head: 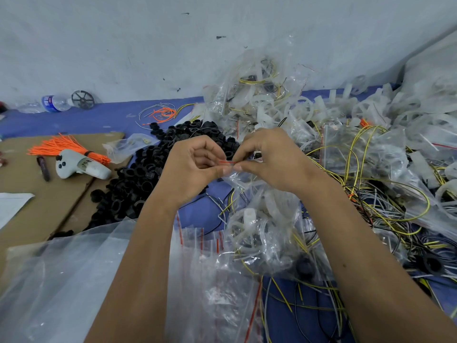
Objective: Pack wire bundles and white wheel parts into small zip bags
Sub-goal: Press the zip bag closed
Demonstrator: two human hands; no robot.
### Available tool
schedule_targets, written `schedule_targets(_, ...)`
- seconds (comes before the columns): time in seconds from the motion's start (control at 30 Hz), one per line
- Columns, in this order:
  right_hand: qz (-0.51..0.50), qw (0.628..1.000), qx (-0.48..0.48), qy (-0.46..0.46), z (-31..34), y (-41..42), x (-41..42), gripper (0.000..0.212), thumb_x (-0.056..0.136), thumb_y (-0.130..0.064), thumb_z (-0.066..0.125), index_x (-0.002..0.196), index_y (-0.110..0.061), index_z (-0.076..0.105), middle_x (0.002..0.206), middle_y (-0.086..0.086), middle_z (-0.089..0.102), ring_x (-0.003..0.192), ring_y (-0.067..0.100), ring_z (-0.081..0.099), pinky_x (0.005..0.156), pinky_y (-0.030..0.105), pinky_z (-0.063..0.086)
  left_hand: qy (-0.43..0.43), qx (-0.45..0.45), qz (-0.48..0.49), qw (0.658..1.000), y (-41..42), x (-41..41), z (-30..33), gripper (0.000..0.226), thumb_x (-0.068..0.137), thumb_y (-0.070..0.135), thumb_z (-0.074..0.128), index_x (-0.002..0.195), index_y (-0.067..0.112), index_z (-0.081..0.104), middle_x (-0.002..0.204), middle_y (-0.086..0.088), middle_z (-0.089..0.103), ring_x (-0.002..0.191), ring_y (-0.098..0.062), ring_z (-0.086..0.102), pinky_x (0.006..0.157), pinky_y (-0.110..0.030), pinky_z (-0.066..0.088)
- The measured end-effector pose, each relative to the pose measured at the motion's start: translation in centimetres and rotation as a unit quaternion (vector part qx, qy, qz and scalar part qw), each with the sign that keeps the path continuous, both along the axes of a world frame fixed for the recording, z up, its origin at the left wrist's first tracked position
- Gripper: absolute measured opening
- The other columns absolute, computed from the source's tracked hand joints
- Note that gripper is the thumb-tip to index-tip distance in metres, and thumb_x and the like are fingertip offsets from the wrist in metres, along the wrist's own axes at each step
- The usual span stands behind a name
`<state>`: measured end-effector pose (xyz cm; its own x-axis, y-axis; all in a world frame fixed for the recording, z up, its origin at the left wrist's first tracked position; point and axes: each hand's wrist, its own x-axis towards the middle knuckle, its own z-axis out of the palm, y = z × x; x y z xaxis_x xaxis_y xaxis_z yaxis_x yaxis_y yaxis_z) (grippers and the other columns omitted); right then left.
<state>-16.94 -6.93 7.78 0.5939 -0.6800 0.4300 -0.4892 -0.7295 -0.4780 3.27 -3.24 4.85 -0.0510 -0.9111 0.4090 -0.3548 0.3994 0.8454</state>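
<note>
Where the view begins, at the near edge, a large clear plastic sheet lies crumpled on the left, and a stack of empty zip bags with red seal lines sits just right of it, between the two forearms. Beyond these, at the centre, the left hand and the right hand meet over one small zip bag, each pinching the red seal strip at its mouth between thumb and fingertips, the other fingers curled in. The bag hangs below the hands and holds a white wheel part and some wire (how much wire is hard to tell through the creased plastic). To the right, loose yellow and black wires sprawl over the blue table. Left of the hands lies a heap of black rings, and further left a white handheld controller rests on cardboard against a bundle of orange cable ties. Farther back rises a pile of filled bags and white wheels. A water bottle lies far left by the wall.
</note>
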Motion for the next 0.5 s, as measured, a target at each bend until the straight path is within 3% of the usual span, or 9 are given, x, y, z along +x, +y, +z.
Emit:
schedule_targets(0.13,-0.007,1.000,-0.005,0.001,-0.15,0.09,0.13,0.002,0.085,-0.013,0.079,0.087,-0.013,0.080,0.080,-0.008,0.067,0.077,0.010,0.062,0.075,0.024,0.049,0.005,-0.012,-0.001,1.000,0.01,-0.15,-0.15,0.024,0.074,0.004,0.089,0.085,0.005,0.068,0.082,-0.012,0.074,0.073,-0.018,0.071,0.073,-0.029,0.059)
schedule_targets(0.3,-0.022,1.000,-0.011,0.009,-0.30,0.19,0.42,0.003,0.086,-0.016,0.080,0.086,-0.013,0.078,0.074,-0.017,0.058,0.072,0.007,0.059,0.068,0.012,0.043,0.013,-0.020,-0.002,1.000,-0.11,-0.53,-0.23,0.023,0.076,-0.009,0.083,0.083,0.000,0.063,0.080,-0.023,0.067,0.072,-0.020,0.064,0.071,-0.031,0.056)
schedule_targets(0.5,-0.037,0.999,0.034,-0.006,-0.66,-0.42,-0.47,0.002,0.084,-0.012,0.081,0.086,-0.012,0.079,0.082,-0.001,0.073,0.076,0.012,0.068,0.075,0.026,0.054,0.010,-0.013,0.012,1.000,0.05,-0.67,-0.32,0.024,0.077,-0.015,0.078,0.081,0.000,0.061,0.081,-0.026,0.066,0.071,-0.021,0.063,0.071,-0.032,0.055)
